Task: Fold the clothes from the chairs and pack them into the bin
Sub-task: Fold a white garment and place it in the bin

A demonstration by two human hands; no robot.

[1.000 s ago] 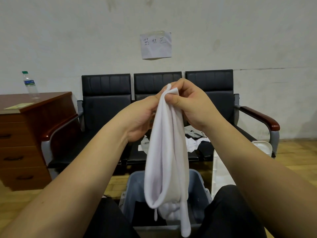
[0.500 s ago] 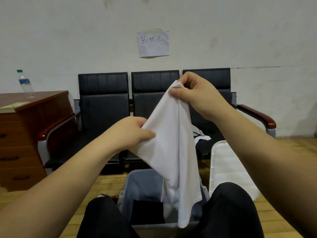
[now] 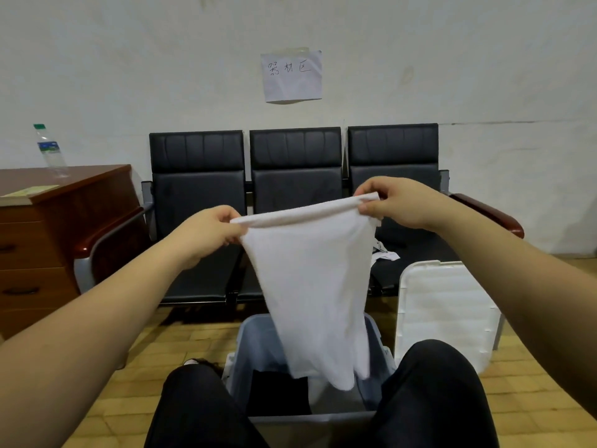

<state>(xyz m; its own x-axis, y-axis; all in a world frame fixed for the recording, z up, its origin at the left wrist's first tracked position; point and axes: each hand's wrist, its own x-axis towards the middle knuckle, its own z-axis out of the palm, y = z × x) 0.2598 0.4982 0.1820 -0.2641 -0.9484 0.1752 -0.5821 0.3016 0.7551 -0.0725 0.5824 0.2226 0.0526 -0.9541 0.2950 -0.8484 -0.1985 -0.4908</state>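
A white garment (image 3: 313, 286) hangs spread in front of me, its top edge stretched nearly level. My left hand (image 3: 206, 231) pinches the left corner and my right hand (image 3: 394, 203) pinches the right corner. The lower end of the cloth dangles into a grey plastic bin (image 3: 255, 344) standing on the floor between my knees. Inside the bin lies a folded black garment (image 3: 279, 396). A row of three black chairs (image 3: 197, 176) stands behind, and a little white clothing (image 3: 384, 252) shows on the right seat, mostly hidden by the held cloth.
The bin's white lid (image 3: 445, 315) leans upright to the right of the bin. A wooden drawer desk (image 3: 48, 227) with a water bottle (image 3: 48, 147) stands at the left. A paper note (image 3: 290, 76) is taped on the wall. My knees in black trousers (image 3: 433, 392) flank the bin.
My hands, together at the top of the bunched cloth, have moved apart. The left slid down and out, and the garment is now spread wide and lower.
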